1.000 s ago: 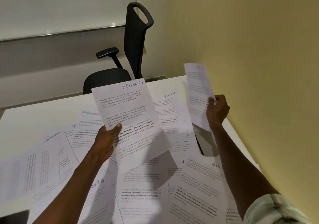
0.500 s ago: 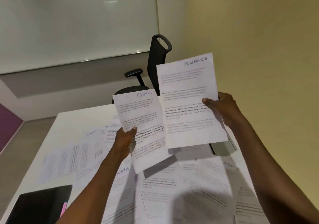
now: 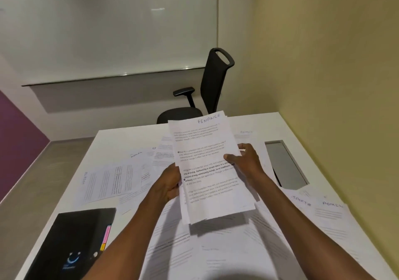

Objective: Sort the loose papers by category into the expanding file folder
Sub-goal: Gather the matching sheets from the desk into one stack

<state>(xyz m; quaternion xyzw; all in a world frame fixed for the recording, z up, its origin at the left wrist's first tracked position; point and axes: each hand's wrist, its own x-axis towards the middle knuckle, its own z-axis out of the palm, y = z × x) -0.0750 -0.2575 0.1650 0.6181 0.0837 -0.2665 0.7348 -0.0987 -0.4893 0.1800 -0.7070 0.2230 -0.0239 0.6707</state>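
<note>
While the white table (image 3: 269, 124) carries loose papers (image 3: 112, 180) spread over most of its surface, the black expanding file folder (image 3: 71, 245) lies flat at the near left corner, apparently closed, with coloured tabs (image 3: 105, 236) showing at its right edge; its contents cannot be seen. A grey recess (image 3: 285, 165) sits near the right edge. Above the middle of the table, the FINANCE sheets (image 3: 207, 161) are held upright as a small, slightly fanned stack. The left hand (image 3: 170, 184) grips the stack's left edge; the right hand (image 3: 246, 161) grips its right edge, thumb on the front face. Risk, as a judgement: the sheets are not squared, so a loosened grip could drop one among the unsorted papers, or the misaligned edges could catch on a pocket divider during insertion.
</note>
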